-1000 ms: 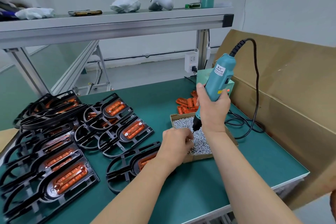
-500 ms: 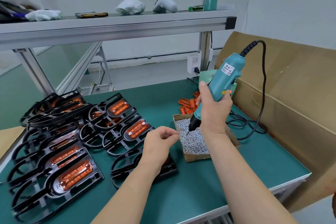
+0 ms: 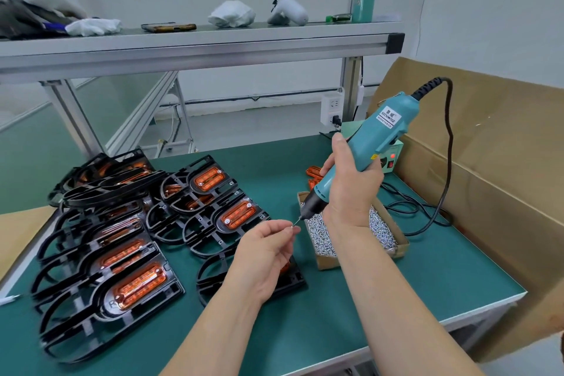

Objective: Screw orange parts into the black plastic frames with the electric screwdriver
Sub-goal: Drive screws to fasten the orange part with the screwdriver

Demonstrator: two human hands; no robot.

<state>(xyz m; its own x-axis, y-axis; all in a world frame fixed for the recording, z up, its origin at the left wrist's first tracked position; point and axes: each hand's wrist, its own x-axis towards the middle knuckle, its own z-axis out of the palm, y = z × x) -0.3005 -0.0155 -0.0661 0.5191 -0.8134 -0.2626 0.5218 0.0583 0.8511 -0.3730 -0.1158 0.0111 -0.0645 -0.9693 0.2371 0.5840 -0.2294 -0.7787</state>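
Electric screwdriver (image 3: 378, 143) slants from upper right to lower left in the right hand (image 3: 351, 192), fingers curled round its barrel. The left hand (image 3: 268, 250) pinches a screw (image 3: 295, 226) just beside the bit tip, too small to read its axis. Below, toward the worktop's (image 3: 396, 299) near edge, lies a black frame (image 3: 213, 281), partly covered by that hand. The screw box (image 3: 323, 262) sits just right.

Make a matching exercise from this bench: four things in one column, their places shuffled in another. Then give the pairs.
1 screwdriver
2 single screw
3 phone
4 box of screws

A on the top shelf
B pinched by the left hand
C gripped by the right hand
D on the green table

Pairs: 1-C, 2-B, 3-A, 4-D
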